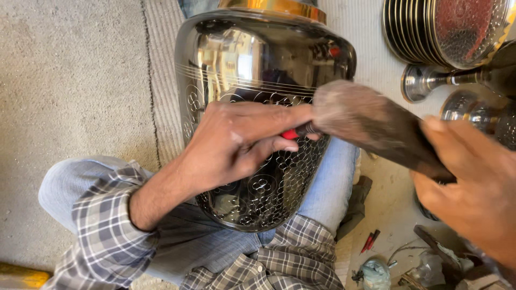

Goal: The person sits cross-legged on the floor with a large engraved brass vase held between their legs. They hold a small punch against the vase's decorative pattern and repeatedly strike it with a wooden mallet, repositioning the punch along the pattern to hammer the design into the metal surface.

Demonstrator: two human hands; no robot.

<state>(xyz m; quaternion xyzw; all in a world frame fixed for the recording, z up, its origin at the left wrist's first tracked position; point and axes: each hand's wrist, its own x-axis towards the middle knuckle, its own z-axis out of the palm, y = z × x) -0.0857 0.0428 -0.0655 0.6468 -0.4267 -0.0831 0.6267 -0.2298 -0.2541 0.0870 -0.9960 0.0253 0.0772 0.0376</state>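
Head view. A dark, polished metal vase (258, 107) with a gold band at its neck lies across the person's lap, resting on the blue-jeaned legs; its lower body bears engraved scale and circle patterns. The left hand (236, 145) rests on the vase's engraved side, fingers curled and pinching a thin red-tipped engraving tool (294, 133) against the surface. The right hand (473, 188) is closed around the handle of a wooden mallet (371, 121), whose blurred head is touching the tool's end. To the right, on the floor (70, 80), stand a stack of engraved metal plates (446, 29) and metal goblets (430, 80). Small red-handled tools (370, 241) and scraps lie near the knee.
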